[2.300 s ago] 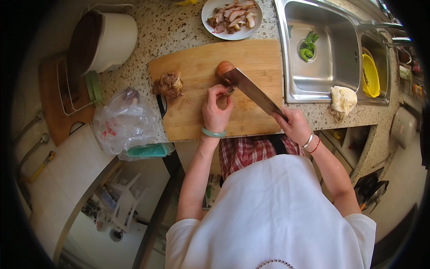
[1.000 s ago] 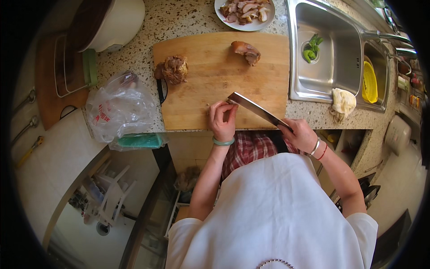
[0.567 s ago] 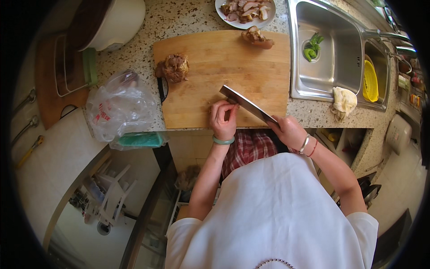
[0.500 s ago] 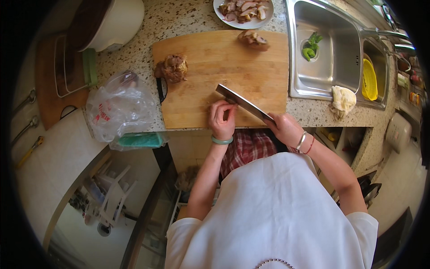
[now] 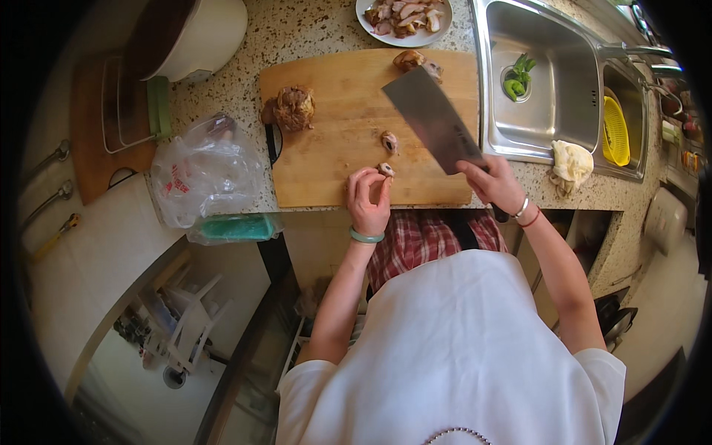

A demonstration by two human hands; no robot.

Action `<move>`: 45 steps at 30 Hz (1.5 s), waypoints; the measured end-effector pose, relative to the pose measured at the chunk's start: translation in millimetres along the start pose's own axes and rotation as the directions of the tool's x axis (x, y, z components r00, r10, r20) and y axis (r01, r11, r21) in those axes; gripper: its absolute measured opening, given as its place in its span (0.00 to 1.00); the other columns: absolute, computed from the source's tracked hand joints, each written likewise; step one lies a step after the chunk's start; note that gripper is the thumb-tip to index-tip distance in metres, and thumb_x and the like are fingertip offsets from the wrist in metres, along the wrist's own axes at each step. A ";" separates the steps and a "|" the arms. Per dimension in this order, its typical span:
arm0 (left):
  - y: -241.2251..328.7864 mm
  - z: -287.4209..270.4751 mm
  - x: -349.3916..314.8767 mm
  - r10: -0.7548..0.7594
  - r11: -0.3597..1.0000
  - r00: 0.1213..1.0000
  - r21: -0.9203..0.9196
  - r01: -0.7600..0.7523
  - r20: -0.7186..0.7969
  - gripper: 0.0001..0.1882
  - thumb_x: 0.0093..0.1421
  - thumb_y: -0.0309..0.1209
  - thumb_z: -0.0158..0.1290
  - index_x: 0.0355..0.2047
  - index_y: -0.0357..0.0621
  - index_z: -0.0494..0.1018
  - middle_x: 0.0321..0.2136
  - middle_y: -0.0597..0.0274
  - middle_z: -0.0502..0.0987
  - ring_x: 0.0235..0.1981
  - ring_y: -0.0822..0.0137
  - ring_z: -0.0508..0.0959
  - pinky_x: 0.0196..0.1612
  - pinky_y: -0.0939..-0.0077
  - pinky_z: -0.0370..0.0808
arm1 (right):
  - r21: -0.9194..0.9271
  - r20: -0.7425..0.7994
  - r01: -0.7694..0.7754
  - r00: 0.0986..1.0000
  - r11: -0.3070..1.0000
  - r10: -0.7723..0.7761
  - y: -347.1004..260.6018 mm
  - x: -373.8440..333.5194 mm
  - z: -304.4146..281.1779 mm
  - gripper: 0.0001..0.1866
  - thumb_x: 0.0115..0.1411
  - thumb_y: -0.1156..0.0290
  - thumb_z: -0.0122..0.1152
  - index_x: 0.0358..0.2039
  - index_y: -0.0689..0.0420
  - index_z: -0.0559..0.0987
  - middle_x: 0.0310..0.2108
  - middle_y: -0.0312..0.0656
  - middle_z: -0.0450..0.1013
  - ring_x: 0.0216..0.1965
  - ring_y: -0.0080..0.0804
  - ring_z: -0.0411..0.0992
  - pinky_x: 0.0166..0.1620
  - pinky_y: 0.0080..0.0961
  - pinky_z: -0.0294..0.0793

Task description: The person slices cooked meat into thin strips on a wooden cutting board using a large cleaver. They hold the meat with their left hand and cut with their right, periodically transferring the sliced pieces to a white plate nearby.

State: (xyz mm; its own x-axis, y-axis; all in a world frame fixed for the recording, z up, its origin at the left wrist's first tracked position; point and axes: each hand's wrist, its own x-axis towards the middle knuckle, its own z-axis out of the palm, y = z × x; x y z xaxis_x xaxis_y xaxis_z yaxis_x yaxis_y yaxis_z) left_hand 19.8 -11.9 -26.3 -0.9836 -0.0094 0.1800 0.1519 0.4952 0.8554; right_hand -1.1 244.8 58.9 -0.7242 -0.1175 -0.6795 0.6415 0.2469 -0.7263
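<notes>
My right hand is closed round the handle of a cleaver. Its broad blade is raised over the right part of the wooden cutting board, tilted up to the left. At the board's near edge my left hand pinches a small piece of meat between thumb and fingers. Just beyond it lies a separate cut piece. A browned chunk of cooked meat rests at the board's left. Another chunk sits at the far edge, partly hidden behind the blade.
A white plate of sliced meat stands beyond the board. To the right is a steel sink with green peppers, a yellow basket and a cloth on its rim. A plastic bag lies at the left.
The cleaver has risen from beside my left hand and swung up to the right, its broad face now showing. A small cut piece and the pinched piece have come into sight.
</notes>
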 end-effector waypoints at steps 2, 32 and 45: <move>6.4 -0.8 4.6 -0.038 0.996 0.999 -0.078 0.036 -0.015 0.07 0.56 0.21 0.60 0.33 0.40 0.72 0.37 0.57 0.74 0.38 0.60 0.75 0.41 0.68 0.73 | -0.022 -0.083 0.032 0.996 0.999 -0.034 4.7 -5.6 -5.2 0.16 0.66 0.63 0.58 0.27 0.64 0.77 0.12 0.31 0.64 0.12 0.17 0.60 0.16 0.22 0.59; 9.1 -1.0 33.5 -0.226 0.973 0.966 0.070 0.219 0.125 0.18 0.51 0.23 0.64 0.43 0.42 0.73 0.40 0.60 0.73 0.30 0.67 0.73 0.37 0.73 0.74 | -0.412 0.000 0.167 0.983 0.896 -0.183 26.4 -19.1 -1.6 0.09 0.62 0.70 0.59 0.35 0.64 0.78 0.23 0.59 0.70 0.24 0.58 0.69 0.28 0.41 0.69; 21.8 14.5 66.1 -0.069 0.931 0.978 0.364 -0.008 0.198 0.24 0.49 0.29 0.64 0.48 0.49 0.73 0.43 0.59 0.73 0.45 0.56 0.74 0.47 0.59 0.72 | -0.415 -0.036 0.176 0.977 0.893 -0.210 26.7 -18.9 3.8 0.10 0.62 0.69 0.59 0.35 0.64 0.78 0.22 0.59 0.70 0.24 0.57 0.70 0.28 0.41 0.69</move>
State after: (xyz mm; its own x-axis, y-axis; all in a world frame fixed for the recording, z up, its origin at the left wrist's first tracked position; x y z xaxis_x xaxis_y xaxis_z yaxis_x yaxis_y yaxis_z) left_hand -43.3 10.9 -2.8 -0.9915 0.1284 0.0210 0.1138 0.7775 0.6185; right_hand 30.6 249.9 52.0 -0.8511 -0.1322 -0.5081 0.3401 0.5984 -0.7254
